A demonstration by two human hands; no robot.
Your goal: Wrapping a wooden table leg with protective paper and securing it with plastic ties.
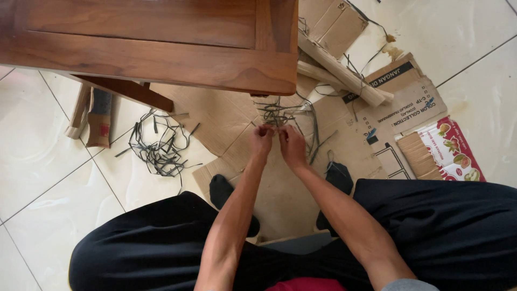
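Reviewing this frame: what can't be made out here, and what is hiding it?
Head view, three limits:
- What the left hand and right hand pinch: the fingertips cover it, and the dark strips there are too thin to separate.
- The wooden furniture piece: cut off by the top and left edges, so its kind is unclear.
- The feet: mostly hidden by the forearms and black trousers.

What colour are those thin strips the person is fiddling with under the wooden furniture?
Dark grey to black, the thin strips between both hands; seen in the head view.
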